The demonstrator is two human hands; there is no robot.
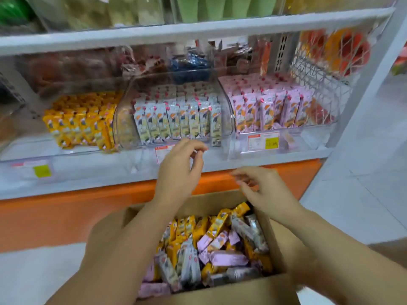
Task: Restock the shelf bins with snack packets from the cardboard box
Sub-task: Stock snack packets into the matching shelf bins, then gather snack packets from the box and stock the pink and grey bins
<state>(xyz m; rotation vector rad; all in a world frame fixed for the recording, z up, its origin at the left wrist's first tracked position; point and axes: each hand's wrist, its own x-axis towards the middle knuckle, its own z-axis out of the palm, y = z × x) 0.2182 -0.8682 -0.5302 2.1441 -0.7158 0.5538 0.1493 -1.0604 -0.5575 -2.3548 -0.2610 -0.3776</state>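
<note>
Hovering above the cardboard box [220, 293], the left hand [178, 170] and right hand [264, 190] have loosely curled fingers and hold nothing. Yellow, pink and white snack packets [226, 258] lie jumbled in the box, below the clear shelf bins [120, 126], which hold upright rows sorted by colour.

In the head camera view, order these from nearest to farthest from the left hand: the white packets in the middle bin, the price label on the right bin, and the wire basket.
1. White packets: in the middle bin, just above the left hand.
2. Price label: on the right bin front, off to the right.
3. Wire basket: far right, higher up and further back.
</note>
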